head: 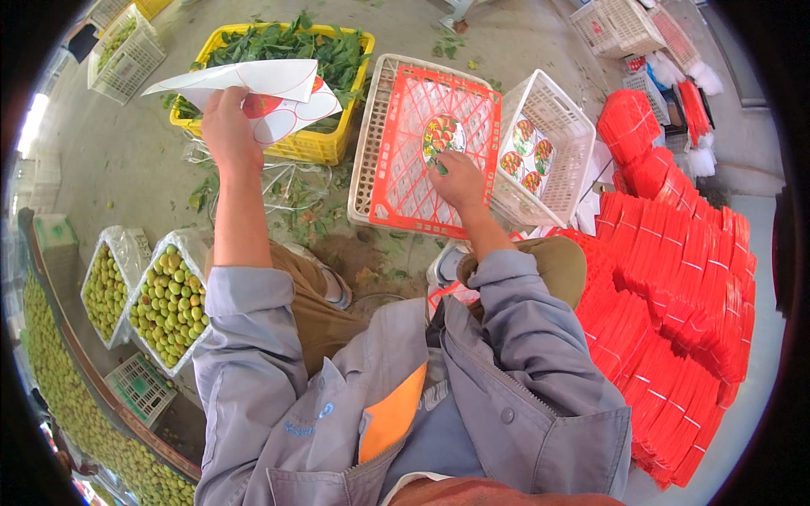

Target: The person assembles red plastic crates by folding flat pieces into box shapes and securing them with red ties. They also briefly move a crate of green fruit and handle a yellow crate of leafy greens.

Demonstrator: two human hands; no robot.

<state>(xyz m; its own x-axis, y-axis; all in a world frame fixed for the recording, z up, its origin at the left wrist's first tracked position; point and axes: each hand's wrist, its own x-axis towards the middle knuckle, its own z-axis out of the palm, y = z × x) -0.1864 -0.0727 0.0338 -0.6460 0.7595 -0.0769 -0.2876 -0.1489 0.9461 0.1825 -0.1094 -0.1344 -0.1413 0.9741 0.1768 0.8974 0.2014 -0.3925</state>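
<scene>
My left hand [233, 123] pinches folded sticker sheets [278, 88], white with red circle outlines and some printed round labels, raised over the near-left part of a yellow crate [323, 145] full of green leaves. My right hand [461, 180] rests its fingers at the lower edge of a round fruit-picture label [444, 136]. This label lies on a flat red plastic lattice panel [414, 202], which lies on an upturned-looking white plastic crate [362, 183]. Whether my right fingers grip the label is hard to tell; they touch it.
Right of the panel, a white crate [566, 120] holds a sheet of round labels [528, 155]. Bundled red lattice panels [671, 253] are stacked at the right. Lined crates of green fruit [169, 303] stand at the left, beside a long fruit-filled trough [82, 411]. Leaves and white straps litter the floor.
</scene>
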